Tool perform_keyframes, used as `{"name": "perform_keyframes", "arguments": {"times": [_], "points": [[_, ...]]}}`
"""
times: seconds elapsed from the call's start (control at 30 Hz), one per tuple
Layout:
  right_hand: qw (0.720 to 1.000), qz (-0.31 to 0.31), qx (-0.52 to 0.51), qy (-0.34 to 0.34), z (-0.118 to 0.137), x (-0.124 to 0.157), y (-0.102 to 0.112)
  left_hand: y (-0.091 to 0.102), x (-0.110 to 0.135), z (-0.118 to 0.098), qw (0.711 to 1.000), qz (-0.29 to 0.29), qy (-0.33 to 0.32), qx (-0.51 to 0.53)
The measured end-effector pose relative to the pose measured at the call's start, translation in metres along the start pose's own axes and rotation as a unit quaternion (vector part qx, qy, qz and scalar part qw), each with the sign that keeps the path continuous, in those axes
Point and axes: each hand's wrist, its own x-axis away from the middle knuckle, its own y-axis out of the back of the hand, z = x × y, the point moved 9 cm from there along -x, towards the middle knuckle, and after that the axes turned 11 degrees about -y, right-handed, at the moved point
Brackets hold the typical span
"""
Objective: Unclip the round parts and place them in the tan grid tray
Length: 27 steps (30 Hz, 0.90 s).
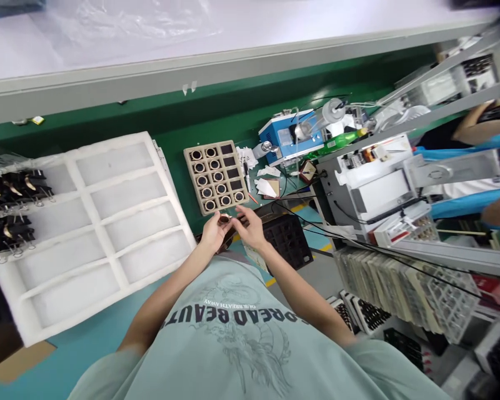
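Observation:
In front of my chest, a small round watch case (224,219) with a dark face and rose-gold rim sits between my two hands. My left hand (213,233) has its fingers closed around the left side of it. At its right edge, the thumb and fingertips of my right hand (250,226) pinch it. Just beyond the hands lies a beige compartment tray (205,206). Similar round watch cases (202,181) fill its left and middle columns, and one more sits in the near right corner. The other right-hand pockets show dark bottoms.
To the left lies a large white foam tray (120,271), with black clipped parts (14,189) at its far left. Beyond the beige tray stand a blue machine (289,136) and a green bottle (337,143). A black tray (287,241) is at right, and a co-worker's arm (487,130) shows farther right.

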Motion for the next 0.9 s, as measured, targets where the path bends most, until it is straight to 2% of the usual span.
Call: {"name": "perform_keyframes", "arguments": {"times": [0.1,0.2,0.3,0.47,0.53,0.63,0.73,0.8,0.9], "points": [[1.0,-0.006,-0.019,-0.009,0.01,0.012,0.006,-0.018,0.0,0.001,0.998,0.029,-0.028,-0.043],[0.999,-0.024,-0.028,-0.03,0.009,0.004,0.02,-0.031,0.004,0.006,0.996,0.049,-0.044,-0.065],[0.999,-0.019,-0.017,-0.022,0.009,-0.002,0.029,-0.036,0.006,0.009,0.994,0.044,-0.064,-0.073],[0.998,0.016,0.026,0.057,0.013,-0.003,0.029,-0.038,0.005,0.014,0.991,0.031,-0.082,-0.105],[0.994,0.024,0.047,0.099,0.014,-0.013,0.03,-0.038,0.005,0.013,0.989,0.028,-0.086,-0.119],[0.988,0.061,0.096,0.102,0.005,-0.053,0.029,-0.031,0.011,0.011,0.988,0.023,-0.07,-0.134],[0.976,0.141,0.16,0.036,-0.015,-0.112,0.016,-0.016,0.029,0.008,0.986,0.045,-0.037,-0.155],[0.957,0.209,0.202,-0.002,-0.03,-0.144,0.0,-0.001,0.046,0.003,0.984,0.059,-0.027,-0.167],[0.926,0.269,0.264,-0.024,-0.046,-0.17,-0.021,0.019,0.069,-0.007,0.981,0.063,-0.032,-0.181]]}}
